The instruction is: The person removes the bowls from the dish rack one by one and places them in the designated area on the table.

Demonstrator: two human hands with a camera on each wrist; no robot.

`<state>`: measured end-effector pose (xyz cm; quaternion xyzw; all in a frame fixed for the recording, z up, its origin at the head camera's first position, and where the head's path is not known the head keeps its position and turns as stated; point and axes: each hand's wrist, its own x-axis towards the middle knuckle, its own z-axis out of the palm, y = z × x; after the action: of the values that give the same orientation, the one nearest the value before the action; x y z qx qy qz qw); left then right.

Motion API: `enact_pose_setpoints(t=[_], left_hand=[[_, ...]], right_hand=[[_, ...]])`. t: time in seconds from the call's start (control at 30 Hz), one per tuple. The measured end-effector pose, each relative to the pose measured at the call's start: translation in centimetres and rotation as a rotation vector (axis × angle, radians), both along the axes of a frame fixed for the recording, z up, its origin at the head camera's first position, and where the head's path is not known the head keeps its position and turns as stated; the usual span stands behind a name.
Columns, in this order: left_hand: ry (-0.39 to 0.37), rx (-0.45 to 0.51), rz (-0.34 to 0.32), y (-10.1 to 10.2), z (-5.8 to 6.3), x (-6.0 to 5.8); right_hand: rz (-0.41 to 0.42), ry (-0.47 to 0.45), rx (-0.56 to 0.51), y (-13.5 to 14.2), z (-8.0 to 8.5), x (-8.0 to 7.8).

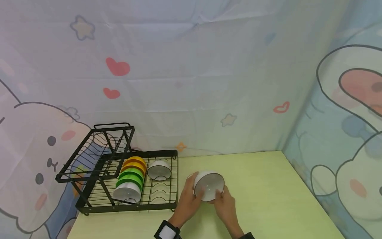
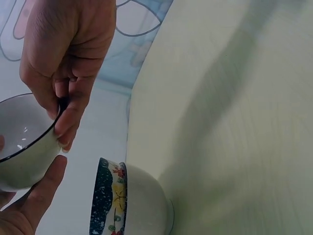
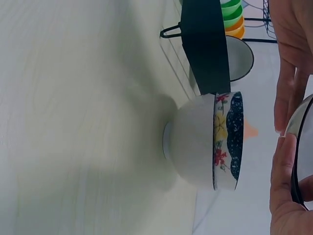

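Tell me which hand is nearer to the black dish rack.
Left. The left hand is just right of the black dish rack, gripping the left side of a white bowl; the right hand is farther right, on that bowl's right side.

Right wrist: bowl [image 3: 307, 147] cropped; rack [image 3: 208, 44] too

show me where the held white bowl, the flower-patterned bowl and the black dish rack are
Held white bowl [image 1: 210, 183], head view, inside surface
Flower-patterned bowl [image 3: 221, 131], right wrist view, flowered band
Black dish rack [image 1: 152, 207], head view, front rail
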<state>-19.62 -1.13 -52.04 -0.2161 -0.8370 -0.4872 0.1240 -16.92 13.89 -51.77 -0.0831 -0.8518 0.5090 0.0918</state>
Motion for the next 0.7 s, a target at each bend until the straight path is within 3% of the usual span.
enact_pose_setpoints(t=[0.17,0.3,0.43,0.7], left_hand=[[-0.078,0.076,-0.05,-0.1,-0.1,0.3],[-0.073,0.092,-0.058,-0.4,-0.3,0.4],[-0.078,0.104,-0.029,-0.6,-0.3,0.6],[-0.186,0.044,0.045,-1.3,-0.4,0.7]], right_hand=[[-0.037,0.006,0.03,0.9,0.2,-0.1],[-0.03,-0.02,0.022,1.6,0.4,-0.1],[-0.031,-0.056,-0.008,2.5,0.4,-0.3],[-0.047,-0.106,-0.053,4.2,0.3,-0.7]])
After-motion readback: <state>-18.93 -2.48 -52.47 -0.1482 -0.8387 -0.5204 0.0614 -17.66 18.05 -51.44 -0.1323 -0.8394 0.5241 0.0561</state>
